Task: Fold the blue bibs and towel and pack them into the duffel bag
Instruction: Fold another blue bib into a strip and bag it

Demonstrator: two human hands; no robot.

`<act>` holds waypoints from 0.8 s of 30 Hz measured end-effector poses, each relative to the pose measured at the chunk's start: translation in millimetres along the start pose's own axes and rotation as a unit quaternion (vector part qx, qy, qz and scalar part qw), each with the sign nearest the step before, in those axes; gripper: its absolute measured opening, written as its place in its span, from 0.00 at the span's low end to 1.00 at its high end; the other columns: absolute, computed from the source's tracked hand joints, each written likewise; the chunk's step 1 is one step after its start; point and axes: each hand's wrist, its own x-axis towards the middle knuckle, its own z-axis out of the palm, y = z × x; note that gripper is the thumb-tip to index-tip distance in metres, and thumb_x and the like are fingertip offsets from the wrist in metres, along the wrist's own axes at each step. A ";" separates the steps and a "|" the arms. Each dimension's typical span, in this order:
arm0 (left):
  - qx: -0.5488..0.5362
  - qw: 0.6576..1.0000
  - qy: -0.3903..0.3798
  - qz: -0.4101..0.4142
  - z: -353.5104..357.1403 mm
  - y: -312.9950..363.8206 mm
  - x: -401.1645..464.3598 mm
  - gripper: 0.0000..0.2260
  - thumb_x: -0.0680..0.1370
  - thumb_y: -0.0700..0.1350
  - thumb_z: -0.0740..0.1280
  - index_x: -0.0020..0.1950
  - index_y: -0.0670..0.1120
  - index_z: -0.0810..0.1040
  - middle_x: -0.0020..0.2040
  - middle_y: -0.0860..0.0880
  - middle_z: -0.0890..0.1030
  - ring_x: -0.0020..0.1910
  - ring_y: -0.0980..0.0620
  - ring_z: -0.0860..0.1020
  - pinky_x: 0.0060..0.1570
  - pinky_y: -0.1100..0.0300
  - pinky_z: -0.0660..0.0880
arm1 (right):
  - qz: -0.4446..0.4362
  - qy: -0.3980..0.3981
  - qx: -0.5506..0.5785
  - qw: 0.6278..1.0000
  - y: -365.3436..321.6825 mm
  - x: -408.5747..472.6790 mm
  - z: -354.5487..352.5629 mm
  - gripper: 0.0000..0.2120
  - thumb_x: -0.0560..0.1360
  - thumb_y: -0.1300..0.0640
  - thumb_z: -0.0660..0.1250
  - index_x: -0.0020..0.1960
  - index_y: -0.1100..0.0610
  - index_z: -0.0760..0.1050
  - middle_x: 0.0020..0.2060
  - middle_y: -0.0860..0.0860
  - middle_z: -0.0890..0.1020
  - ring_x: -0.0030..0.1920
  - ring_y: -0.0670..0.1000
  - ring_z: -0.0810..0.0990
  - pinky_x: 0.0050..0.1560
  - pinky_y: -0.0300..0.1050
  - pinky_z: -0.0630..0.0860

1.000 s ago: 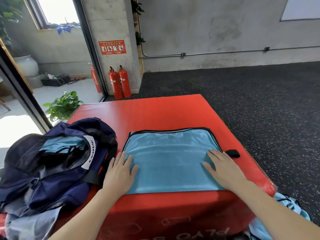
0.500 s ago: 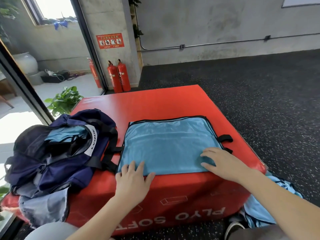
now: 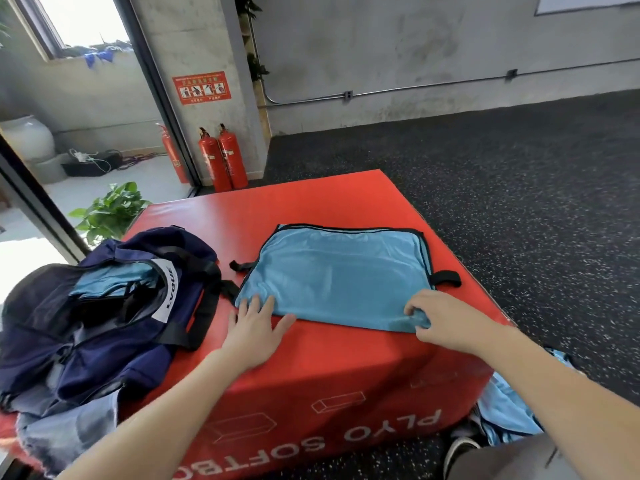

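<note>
Blue bib [image 3: 339, 275], flat, black-trimmed, on red box [image 3: 311, 199]

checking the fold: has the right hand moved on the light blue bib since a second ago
Yes. The right hand slid from beside the black strap loop back to the light blue bib's near right corner, which it now pinches.

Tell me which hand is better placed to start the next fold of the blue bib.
Probably the right hand: it already pinches the blue bib at its near right corner. The left hand lies flat at the near left corner, suited to holding it down.
</note>
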 end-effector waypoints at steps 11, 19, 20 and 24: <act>0.006 0.996 -0.062 0.059 -26.3 -2.5 115.8 0.37 0.76 0.74 0.43 0.80 0.57 0.56 0.81 0.52 0.57 0.81 0.48 0.52 0.76 0.37 0.51 | -0.004 0.033 -0.037 0.999 -19.9 11.1 12.3 0.03 0.73 0.53 0.64 0.45 0.49 0.70 0.45 0.45 0.74 0.48 0.48 0.73 0.51 0.45 0.73; 0.006 0.996 -0.026 0.082 -30.8 0.3 114.0 0.34 0.79 0.71 0.51 0.81 0.55 0.58 0.83 0.46 0.52 0.82 0.45 0.47 0.78 0.40 0.46 | -0.001 -0.024 -0.020 1.000 -52.7 27.1 9.9 0.02 0.72 0.55 0.65 0.43 0.51 0.73 0.42 0.46 0.76 0.43 0.50 0.75 0.45 0.45 0.73; 0.000 0.996 -0.021 0.089 -30.6 4.2 103.8 0.33 0.80 0.69 0.53 0.81 0.55 0.58 0.83 0.46 0.51 0.82 0.44 0.46 0.78 0.41 0.44 | 0.003 -0.030 -0.006 1.000 -60.1 28.3 10.8 0.02 0.71 0.54 0.65 0.43 0.51 0.73 0.41 0.46 0.76 0.43 0.51 0.76 0.45 0.46 0.75; -0.032 0.994 0.003 0.102 -34.4 5.2 61.6 0.30 0.80 0.65 0.60 0.80 0.56 0.59 0.82 0.45 0.53 0.82 0.45 0.48 0.79 0.42 0.45 | -0.020 -0.055 0.025 0.998 -111.2 33.8 16.8 0.03 0.72 0.56 0.66 0.44 0.54 0.76 0.43 0.50 0.80 0.43 0.52 0.79 0.43 0.49 0.78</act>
